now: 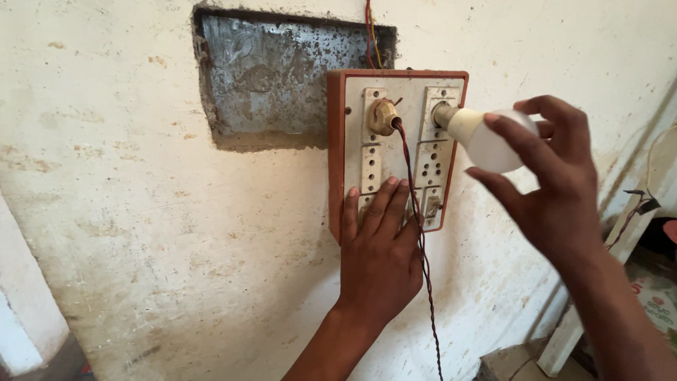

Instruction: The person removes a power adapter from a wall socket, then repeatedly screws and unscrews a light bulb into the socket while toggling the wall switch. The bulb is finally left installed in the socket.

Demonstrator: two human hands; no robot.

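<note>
A brown-framed switchboard [337, 141] with a pale panel of sockets and switches hangs on the wall. My left hand [381, 247] lies flat against its lower part, fingers spread over the switches. My right hand [557, 190] grips a white bulb [483, 137] whose base sits in the holder at the panel's upper right. A round beige plug [383, 116] sits at the upper left of the panel, and a twisted red-and-black wire [423, 268] runs down from it past my left hand.
A rough rectangular recess [268, 77] is cut into the plastered wall left of the board, with coloured wires [371, 28] coming down above the board. A white frame [635, 226] leans at the right with loose wire on it.
</note>
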